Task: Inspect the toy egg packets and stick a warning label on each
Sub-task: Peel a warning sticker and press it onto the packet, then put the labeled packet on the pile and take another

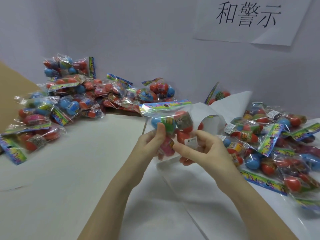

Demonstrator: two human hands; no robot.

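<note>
**Both hands on one packet, label going on the front**

You've got one toy egg packet point(170, 125) held up between both hands, above the white paper sheet point(173, 196). Its colourful header card point(164, 104) is at the top, farthest from your wrists.

Left hand point(152, 144): fingers curled round the packet's left side, thumb pressed on the front over the blue egg point(154, 122) and the green one. Firm grip.

Right hand point(204, 149): curled on the packet's lower right. Thumb point(183, 150) lies across the front, just below the white warning label point(191, 141); index finger sits at the label's upper right edge. Label is against the plastic over a red egg point(181, 135). Can't tell if it's fully stuck down. Your other fingers wrap under the bag.

Inside the packet: red egg with a printed band up top, pink egg point(167, 146) low down between your thumbs.

Left of your left hand, well apart: a pile of packets point(69, 99) heaped against the wall, partly on a brown cardboard surface point(10, 87).

Right of your right hand, near: a second spread of packets point(270, 144), several showing white labels.

Beyond your hands on the wall: a paper sign point(249, 16) with handwritten characters.
</note>
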